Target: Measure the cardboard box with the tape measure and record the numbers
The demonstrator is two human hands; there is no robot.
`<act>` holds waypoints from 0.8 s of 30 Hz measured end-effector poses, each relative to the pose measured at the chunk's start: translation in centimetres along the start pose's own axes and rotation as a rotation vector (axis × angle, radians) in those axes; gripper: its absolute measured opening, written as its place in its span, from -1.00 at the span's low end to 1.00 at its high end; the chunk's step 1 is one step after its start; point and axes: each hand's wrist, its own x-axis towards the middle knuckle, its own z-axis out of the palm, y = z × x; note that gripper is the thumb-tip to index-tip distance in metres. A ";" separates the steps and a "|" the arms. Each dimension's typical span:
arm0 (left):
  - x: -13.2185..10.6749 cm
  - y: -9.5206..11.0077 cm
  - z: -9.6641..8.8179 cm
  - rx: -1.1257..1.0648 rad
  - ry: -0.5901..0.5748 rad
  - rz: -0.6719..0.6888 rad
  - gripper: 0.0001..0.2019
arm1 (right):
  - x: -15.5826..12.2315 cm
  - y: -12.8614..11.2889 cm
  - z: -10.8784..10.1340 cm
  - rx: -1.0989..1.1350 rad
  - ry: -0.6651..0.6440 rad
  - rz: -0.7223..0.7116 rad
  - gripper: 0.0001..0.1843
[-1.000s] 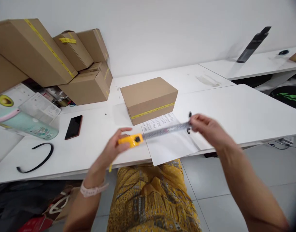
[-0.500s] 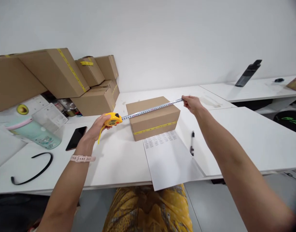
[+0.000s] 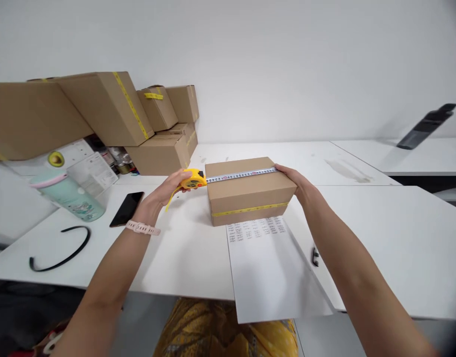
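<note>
1. Here's the left hand [image 3: 171,187], wrapped around a yellow, rounded tape-measure case [image 3: 193,179], just left of a brown, rectangular cardboard box [image 3: 250,187].
2. At the box's right edge, the right hand's [image 3: 298,182] fingertips meet the end of a silver, numbered tape blade [image 3: 242,175]; pinching or merely pressing, I can't tell.
3. The box sits on the white, flat-topped table [image 3: 175,263], blade across its top. A good reading, I'd say, wants that blade flat, taut and parallel to the long edge (no slanting, please!), tip level with the side.
4. In front, a white, printed paper sheet [image 3: 272,277]: print too small to read.
5. Beside it, a slim, black pen [image 3: 314,257], partly hidden by the right forearm.
</note>
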 end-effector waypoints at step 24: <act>0.3 1.4 -0.6 0.119 -0.087 -0.053 -0.52 | 0.2 -0.4 -0.3 -0.257 0.353 -0.094 -0.58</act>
